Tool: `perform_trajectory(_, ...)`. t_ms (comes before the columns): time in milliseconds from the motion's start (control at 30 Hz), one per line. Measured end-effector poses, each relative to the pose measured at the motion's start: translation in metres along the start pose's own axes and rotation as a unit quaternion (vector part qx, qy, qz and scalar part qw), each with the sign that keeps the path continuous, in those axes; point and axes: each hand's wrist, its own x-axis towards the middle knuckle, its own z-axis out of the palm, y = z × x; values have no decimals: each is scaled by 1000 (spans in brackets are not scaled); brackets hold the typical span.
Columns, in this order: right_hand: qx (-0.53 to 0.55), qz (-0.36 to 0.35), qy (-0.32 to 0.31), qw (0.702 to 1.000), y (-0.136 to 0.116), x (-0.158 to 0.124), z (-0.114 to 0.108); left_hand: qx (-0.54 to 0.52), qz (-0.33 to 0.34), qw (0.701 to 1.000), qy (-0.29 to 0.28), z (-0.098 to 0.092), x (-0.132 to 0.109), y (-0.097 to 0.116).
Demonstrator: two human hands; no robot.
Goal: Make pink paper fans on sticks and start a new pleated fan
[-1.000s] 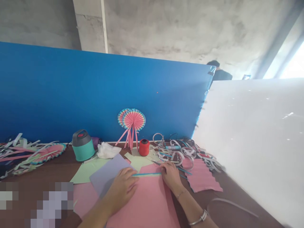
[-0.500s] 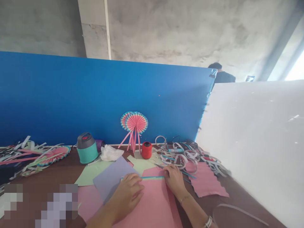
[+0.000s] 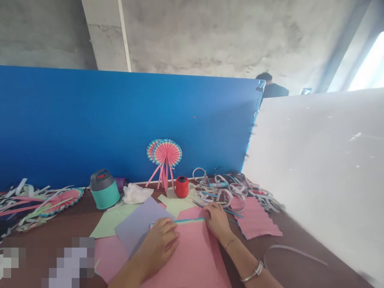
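Observation:
A large pink sheet lies on the brown table, with a narrow blue and pale green strip along its far edge. My left hand is closed at the left end of that edge, its fingers bent over the paper. At the right end, my right hand pinches the same edge with closed fingers. Under and beside my left hand is a lilac sheet, with a pale green sheet further left. A red spool stands beyond the hands.
Pink pleated fans lean against the blue partition. A teal container stands left of crumpled white plastic. Curled paper strips and a pleated pink sheet lie right. A person is behind the partition.
The view has shifted slightly, so the scene sits a little further left. Both hands keep their places on the pink sheet's far edge.

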Motion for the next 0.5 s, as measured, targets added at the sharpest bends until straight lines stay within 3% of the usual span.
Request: perform_trajectory(500,0,13,-4,1000,-1,0,-1,-25,-4,999,-29,1,-1,-3)
